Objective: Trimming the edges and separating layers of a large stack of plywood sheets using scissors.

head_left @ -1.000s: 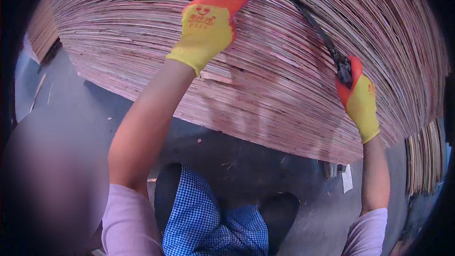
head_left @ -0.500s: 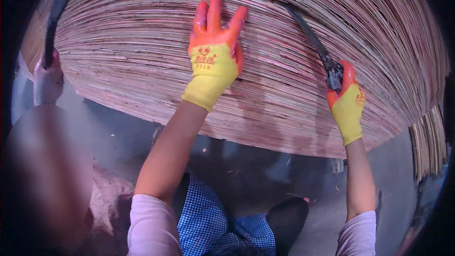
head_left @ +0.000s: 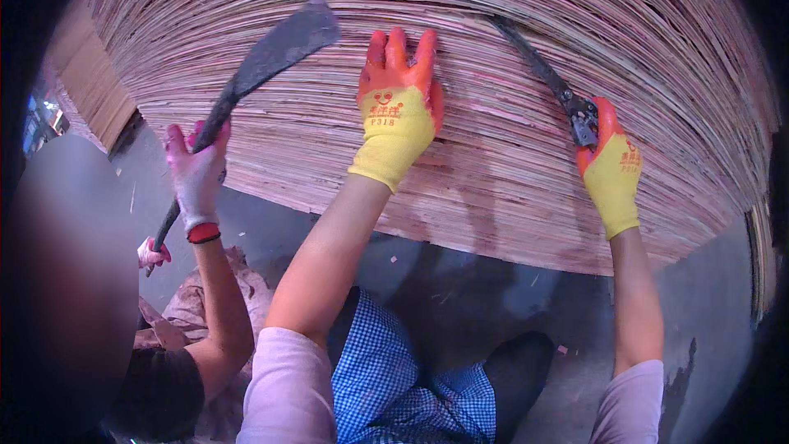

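Note:
A tall stack of thin wood sheets [head_left: 509, 222] fills the upper view with its layered edges toward me. My left hand [head_left: 399, 107], in a yellow glove with orange-coated fingers, rests on these edges with its fingers stretched out and holds nothing. To the right, my right hand [head_left: 612, 160], gloved alike, is closed round the handle end of a long, narrow, dark metal blade [head_left: 530, 56] with a bulky metal fitting near the grip. The blade slants up and left, and its tip meets a dark gap between the sheets.
At the left a co-worker's gloved hand [head_left: 201, 168] holds a broad dark blade [head_left: 279, 49] on a long handle, close to my left hand. Lighter boards [head_left: 99, 82] stand behind at far left. Small scraps lie on the grey floor [head_left: 485, 288].
The co-worker's broad blade has swung in from the left toward my left hand. My left hand sits slightly lower on the stack, its fingers closer together. My right hand keeps its grip.

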Demonstrator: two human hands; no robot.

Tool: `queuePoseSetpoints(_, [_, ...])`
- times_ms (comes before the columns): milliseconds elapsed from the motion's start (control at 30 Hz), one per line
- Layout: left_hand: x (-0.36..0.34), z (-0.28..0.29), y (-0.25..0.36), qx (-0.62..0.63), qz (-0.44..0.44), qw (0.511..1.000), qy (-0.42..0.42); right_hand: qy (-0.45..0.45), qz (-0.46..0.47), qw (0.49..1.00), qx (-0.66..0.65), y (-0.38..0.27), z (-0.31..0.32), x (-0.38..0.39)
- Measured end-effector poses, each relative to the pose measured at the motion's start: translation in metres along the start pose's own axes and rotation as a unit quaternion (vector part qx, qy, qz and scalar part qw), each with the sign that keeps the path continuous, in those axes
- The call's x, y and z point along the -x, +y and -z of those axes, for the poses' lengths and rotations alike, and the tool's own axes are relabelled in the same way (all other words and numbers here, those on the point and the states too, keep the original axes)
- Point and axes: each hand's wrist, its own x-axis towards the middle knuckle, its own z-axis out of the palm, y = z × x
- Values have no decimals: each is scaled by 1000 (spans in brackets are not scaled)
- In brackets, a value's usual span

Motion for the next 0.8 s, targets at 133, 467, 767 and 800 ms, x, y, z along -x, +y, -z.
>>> queuePoseSetpoints(133, [0, -2, 6, -8, 5, 1000, 9, 18, 10, 1000, 0, 6, -2, 0])
queuePoseSetpoints(467, [-5, -20, 22, 10, 20, 1000, 14, -27, -36, 997, -56, 62, -8, 1])
queuePoseSetpoints(767, [7, -7, 6, -66, 6, 996, -55, 31, 38, 996, -68, 71, -55, 6])
queuePoseSetpoints(800, [4, -23, 24, -16, 15, 999, -44, 31, 39, 999, -16, 90, -20, 2])
